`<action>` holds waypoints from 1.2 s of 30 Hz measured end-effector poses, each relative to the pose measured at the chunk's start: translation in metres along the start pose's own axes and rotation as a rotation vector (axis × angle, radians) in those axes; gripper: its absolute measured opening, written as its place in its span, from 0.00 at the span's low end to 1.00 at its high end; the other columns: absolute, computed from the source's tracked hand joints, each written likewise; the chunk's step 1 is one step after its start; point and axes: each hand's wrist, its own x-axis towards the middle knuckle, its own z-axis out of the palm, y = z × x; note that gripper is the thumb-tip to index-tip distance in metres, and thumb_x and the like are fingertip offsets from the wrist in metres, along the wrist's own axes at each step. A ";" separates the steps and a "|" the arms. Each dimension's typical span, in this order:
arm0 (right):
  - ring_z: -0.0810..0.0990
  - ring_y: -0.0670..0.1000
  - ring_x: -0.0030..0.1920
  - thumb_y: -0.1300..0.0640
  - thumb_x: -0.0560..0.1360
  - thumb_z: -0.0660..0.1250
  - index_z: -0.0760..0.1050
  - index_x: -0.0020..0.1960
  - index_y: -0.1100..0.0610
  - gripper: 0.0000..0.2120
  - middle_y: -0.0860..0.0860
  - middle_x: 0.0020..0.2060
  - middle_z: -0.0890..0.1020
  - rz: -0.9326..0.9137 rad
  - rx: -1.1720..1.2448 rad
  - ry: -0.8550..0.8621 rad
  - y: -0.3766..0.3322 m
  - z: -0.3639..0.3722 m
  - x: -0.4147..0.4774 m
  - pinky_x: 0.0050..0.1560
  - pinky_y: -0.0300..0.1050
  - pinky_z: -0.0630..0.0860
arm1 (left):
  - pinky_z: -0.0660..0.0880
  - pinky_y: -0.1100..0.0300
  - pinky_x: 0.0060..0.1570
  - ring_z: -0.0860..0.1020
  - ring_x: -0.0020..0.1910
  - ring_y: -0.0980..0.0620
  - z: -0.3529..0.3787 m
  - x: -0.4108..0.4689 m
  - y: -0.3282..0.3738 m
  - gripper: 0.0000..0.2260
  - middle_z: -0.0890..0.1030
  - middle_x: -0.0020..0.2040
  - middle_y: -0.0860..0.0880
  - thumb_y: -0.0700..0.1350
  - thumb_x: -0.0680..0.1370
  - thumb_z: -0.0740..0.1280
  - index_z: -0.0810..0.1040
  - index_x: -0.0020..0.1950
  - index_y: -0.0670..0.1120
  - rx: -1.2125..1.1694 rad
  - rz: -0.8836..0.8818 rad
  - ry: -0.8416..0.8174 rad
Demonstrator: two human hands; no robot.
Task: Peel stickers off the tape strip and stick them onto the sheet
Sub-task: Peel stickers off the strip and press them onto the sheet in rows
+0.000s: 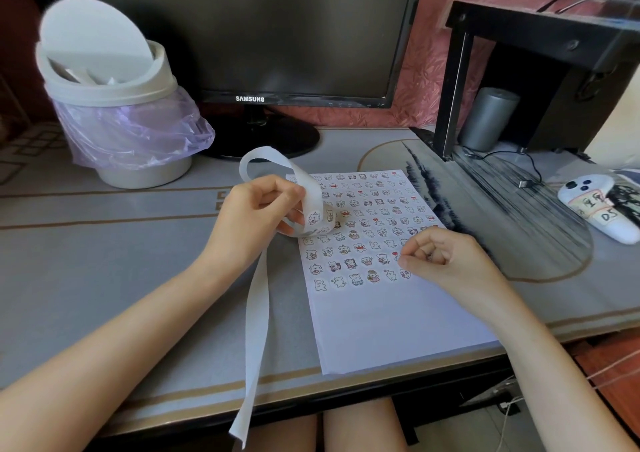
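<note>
Left hand (pixel 263 209) gripped the tape strip (pixel 258 316), fingers curled round it. A loop of bare backing arched above the grip. The printed end curled just right of the fingers, over the upper left corner of the sheet (pixel 381 313). A long tail hung below the wrist, past the desk (pixel 104 278) edge. Right hand (pixel 440 257) rested on the sheet, fingers curled in, thumb tip against forefinger at the right end of the lowest rows of stickers (pixel 353 264). Whether it pinched a sticker: cannot tell.
</note>
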 end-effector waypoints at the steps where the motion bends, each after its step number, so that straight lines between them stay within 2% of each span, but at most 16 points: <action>1: 0.69 0.45 0.30 0.60 0.69 0.74 0.80 0.38 0.53 0.05 0.46 0.30 0.77 -0.001 -0.008 -0.010 0.000 0.001 0.000 0.37 0.41 0.68 | 0.79 0.58 0.37 0.80 0.34 0.54 0.000 0.000 0.000 0.08 0.82 0.36 0.47 0.40 0.78 0.64 0.79 0.40 0.42 0.000 0.001 0.000; 4: 0.68 0.42 0.29 0.59 0.69 0.74 0.80 0.39 0.52 0.04 0.44 0.29 0.76 -0.015 -0.037 -0.024 -0.001 0.003 -0.001 0.35 0.38 0.67 | 0.79 0.55 0.39 0.80 0.35 0.53 -0.001 0.000 -0.001 0.09 0.82 0.35 0.50 0.41 0.79 0.64 0.79 0.40 0.43 0.005 0.004 -0.002; 7: 0.67 0.40 0.27 0.58 0.69 0.75 0.80 0.39 0.52 0.04 0.44 0.29 0.76 -0.025 -0.063 -0.044 -0.003 0.006 -0.002 0.32 0.33 0.66 | 0.79 0.56 0.38 0.80 0.34 0.54 -0.001 0.000 0.000 0.09 0.82 0.35 0.52 0.40 0.79 0.64 0.79 0.39 0.44 0.005 0.003 0.002; 12: 0.71 0.45 0.31 0.57 0.68 0.75 0.80 0.39 0.51 0.04 0.46 0.31 0.79 -0.018 -0.045 -0.021 -0.010 0.003 0.001 0.38 0.43 0.70 | 0.78 0.57 0.37 0.80 0.34 0.54 -0.001 0.000 0.001 0.08 0.82 0.34 0.51 0.40 0.79 0.64 0.79 0.42 0.42 -0.012 0.006 0.019; 15: 0.77 0.49 0.37 0.54 0.69 0.74 0.79 0.41 0.49 0.04 0.43 0.34 0.82 -0.097 0.016 0.052 -0.028 0.007 0.005 0.43 0.44 0.73 | 0.77 0.59 0.35 0.79 0.33 0.54 -0.001 -0.001 0.002 0.08 0.81 0.34 0.49 0.40 0.79 0.63 0.78 0.45 0.38 -0.038 0.015 0.025; 17: 0.78 0.46 0.41 0.54 0.70 0.73 0.78 0.44 0.49 0.05 0.42 0.37 0.83 -0.182 0.067 0.058 -0.045 0.016 0.011 0.45 0.40 0.73 | 0.77 0.62 0.33 0.79 0.33 0.53 -0.001 -0.001 0.003 0.08 0.81 0.34 0.49 0.40 0.80 0.62 0.78 0.45 0.39 -0.059 0.018 0.025; 20: 0.79 0.42 0.43 0.56 0.71 0.73 0.78 0.49 0.52 0.07 0.45 0.42 0.84 -0.267 0.124 0.008 -0.067 0.038 0.023 0.44 0.33 0.72 | 0.76 0.63 0.31 0.79 0.32 0.53 -0.002 -0.001 0.006 0.07 0.81 0.37 0.44 0.39 0.80 0.62 0.77 0.46 0.38 -0.099 0.017 0.037; 23: 0.78 0.42 0.40 0.59 0.70 0.73 0.78 0.49 0.54 0.08 0.48 0.40 0.84 -0.302 0.158 -0.023 -0.079 0.058 0.030 0.42 0.33 0.71 | 0.70 0.70 0.24 0.78 0.29 0.55 -0.002 -0.003 0.010 0.07 0.80 0.37 0.42 0.39 0.80 0.61 0.76 0.45 0.39 -0.115 0.011 0.052; 25: 0.77 0.42 0.38 0.61 0.70 0.73 0.78 0.48 0.54 0.08 0.48 0.37 0.83 -0.314 0.171 -0.017 -0.081 0.065 0.033 0.41 0.34 0.71 | 0.68 0.72 0.22 0.78 0.28 0.56 -0.002 -0.003 0.011 0.07 0.80 0.36 0.43 0.39 0.80 0.61 0.76 0.43 0.41 -0.123 0.010 0.053; 29: 0.77 0.39 0.36 0.64 0.70 0.73 0.79 0.46 0.55 0.07 0.47 0.36 0.82 -0.295 0.257 0.017 -0.078 0.066 0.037 0.40 0.32 0.71 | 0.76 0.65 0.31 0.79 0.32 0.53 -0.002 -0.001 0.007 0.09 0.80 0.37 0.43 0.41 0.80 0.61 0.77 0.45 0.40 -0.146 0.001 0.023; 32: 0.77 0.38 0.35 0.63 0.70 0.73 0.79 0.45 0.55 0.06 0.46 0.36 0.82 -0.277 0.280 0.049 -0.075 0.064 0.039 0.38 0.32 0.71 | 0.78 0.62 0.37 0.80 0.36 0.53 -0.001 0.000 0.004 0.07 0.81 0.38 0.45 0.40 0.79 0.63 0.79 0.44 0.42 -0.108 -0.007 -0.031; 36: 0.79 0.42 0.37 0.64 0.70 0.73 0.81 0.43 0.56 0.05 0.47 0.37 0.82 -0.292 0.281 0.076 -0.073 0.065 0.040 0.43 0.39 0.75 | 0.79 0.61 0.39 0.80 0.37 0.53 0.000 -0.001 0.002 0.04 0.82 0.38 0.45 0.38 0.77 0.66 0.80 0.44 0.42 -0.074 0.002 -0.066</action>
